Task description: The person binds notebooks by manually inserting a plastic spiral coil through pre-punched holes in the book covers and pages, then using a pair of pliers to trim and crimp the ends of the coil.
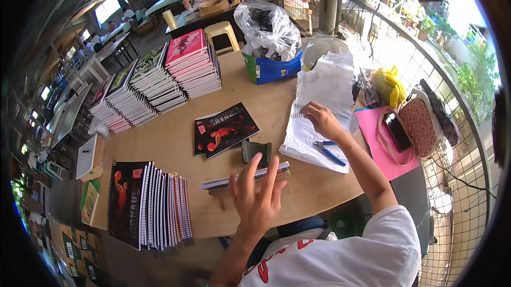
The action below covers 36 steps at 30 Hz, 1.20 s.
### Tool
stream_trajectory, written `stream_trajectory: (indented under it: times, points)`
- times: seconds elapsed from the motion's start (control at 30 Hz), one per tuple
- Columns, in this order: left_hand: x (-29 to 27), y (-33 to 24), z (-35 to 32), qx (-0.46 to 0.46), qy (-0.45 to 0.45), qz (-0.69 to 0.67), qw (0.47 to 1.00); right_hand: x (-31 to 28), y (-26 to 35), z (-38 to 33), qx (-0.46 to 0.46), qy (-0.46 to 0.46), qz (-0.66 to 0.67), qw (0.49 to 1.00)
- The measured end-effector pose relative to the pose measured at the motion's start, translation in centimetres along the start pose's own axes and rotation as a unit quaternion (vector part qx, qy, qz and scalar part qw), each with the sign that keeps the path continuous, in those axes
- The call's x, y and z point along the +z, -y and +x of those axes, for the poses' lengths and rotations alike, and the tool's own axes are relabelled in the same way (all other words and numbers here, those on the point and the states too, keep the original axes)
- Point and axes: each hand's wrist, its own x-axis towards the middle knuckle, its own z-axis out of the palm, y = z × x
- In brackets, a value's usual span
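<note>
My left hand (pixel 259 196) is raised over the near table edge, fingers spread and holding nothing. Just beyond it, a spiral notebook (pixel 218 182) stands on edge, partly hidden by the fingers. Behind that sits a small dark grey block (pixel 256 152) with a hollowed top. My right hand (pixel 323 121) is over a crumpled white paper sheet (pixel 324 82); its fingers are bent and drawn together, and what they hold, if anything, cannot be made out. Blue-handled pliers (pixel 331 154) rest on the paper near my right forearm. Two black-covered notebooks (pixel 226 130) overlap mid-table.
Tall notebook stacks (pixel 194 66) line the far left; a fanned pile (pixel 165 207) lies near left. A blue-green box (pixel 274 68) holds a clear plastic bag. At right are yellow cord (pixel 390 85), a pink sheet (pixel 375 138), a phone (pixel 398 131) and a patterned pouch (pixel 420 127), beside a wire-mesh railing.
</note>
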Motion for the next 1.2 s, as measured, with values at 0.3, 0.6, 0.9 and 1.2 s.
stream_trajectory:
  times: [0.3,0.6,0.9,1.2]
  points:
    - [3.6,1.2,0.1,0.0,0.05,-0.12,0.992,-4.9,11.2,-2.1,0.007,0.126,0.228,0.965]
    - [3.5,1.4,-2.1,0.082,0.011,-0.098,0.992,-5.2,12.3,-2.0,-0.092,0.169,0.237,0.952]
    - [3.7,1.3,-0.9,0.042,0.022,-0.119,0.992,-5.0,12.2,-1.9,-0.072,0.19,0.258,0.944]
    - [3.4,1.1,0.7,0.01,0.034,-0.141,0.989,-4.1,12.9,-1.9,-0.073,0.124,0.256,0.956]
